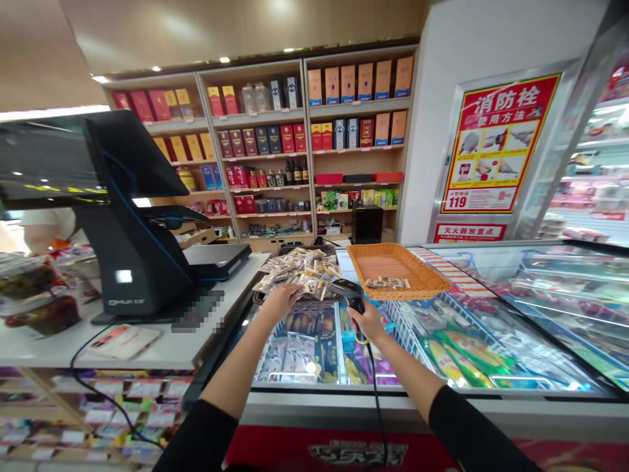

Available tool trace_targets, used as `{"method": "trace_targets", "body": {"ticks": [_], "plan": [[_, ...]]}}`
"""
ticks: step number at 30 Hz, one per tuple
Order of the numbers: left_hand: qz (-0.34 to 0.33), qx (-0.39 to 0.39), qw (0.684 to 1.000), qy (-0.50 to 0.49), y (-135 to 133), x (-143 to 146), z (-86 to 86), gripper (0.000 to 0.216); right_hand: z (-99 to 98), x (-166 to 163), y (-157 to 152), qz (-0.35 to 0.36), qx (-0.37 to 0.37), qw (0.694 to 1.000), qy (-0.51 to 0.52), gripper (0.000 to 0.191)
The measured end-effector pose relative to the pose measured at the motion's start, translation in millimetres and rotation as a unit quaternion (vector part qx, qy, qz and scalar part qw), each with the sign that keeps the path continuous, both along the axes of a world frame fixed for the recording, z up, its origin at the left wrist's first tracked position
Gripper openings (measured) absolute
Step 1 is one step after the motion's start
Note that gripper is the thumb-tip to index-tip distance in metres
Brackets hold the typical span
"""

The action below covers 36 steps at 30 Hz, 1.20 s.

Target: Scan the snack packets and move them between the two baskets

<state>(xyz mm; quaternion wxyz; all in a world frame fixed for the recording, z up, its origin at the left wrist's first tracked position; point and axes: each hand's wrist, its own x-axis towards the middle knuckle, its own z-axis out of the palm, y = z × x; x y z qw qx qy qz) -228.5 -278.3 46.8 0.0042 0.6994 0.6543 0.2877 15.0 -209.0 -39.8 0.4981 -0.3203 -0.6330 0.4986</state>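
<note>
My right hand [368,321] is wrapped round the handle of a black barcode scanner [348,288], whose head points left. A cable hangs from the handle down the front of the freezer. My left hand [282,300] is at the near edge of a dark basket [314,303] heaped with small clear-wrapped snack packets [289,265]. Its fingers are closed at the edge of one snack packet [313,286], just left of the scanner's head; the fingertips are partly hidden. To the right, an orange wicker basket [417,269] holds a few similar packets [388,283].
Both baskets stand on the glass top of a chest freezer [275,398] with frozen goods inside. On the left, a counter [179,344] carries a black checkout terminal [128,249] and a scale [216,255]. Shelves of boxes and bottles [265,141] line the back wall.
</note>
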Motion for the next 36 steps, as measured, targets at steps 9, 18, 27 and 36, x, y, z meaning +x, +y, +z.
{"method": "trace_targets", "body": {"ticks": [9, 18, 27, 36], "plan": [[0.135, 0.163, 0.913, -0.348, 39.5, 30.9, 17.0, 0.044, 13.2, 21.5, 14.7, -0.004, 0.006, 0.999, 0.04, 0.026], [-0.072, -0.01, 0.82, -0.568, 134.9, 112.5, -12.1, 0.017, -4.5, 83.2, 40.0, -0.077, 0.042, 0.996, -0.012, 0.022], [-0.117, 0.023, 0.9, -0.418, 154.8, 112.7, -49.2, 0.027, -17.8, 79.0, 46.2, -0.127, -0.004, 0.982, 0.137, 0.026], [-0.117, 0.0, 0.938, -0.327, 153.1, 111.7, -50.1, 0.03, -19.2, 68.3, 29.3, -0.034, -0.011, 0.982, 0.186, 0.027]]}}
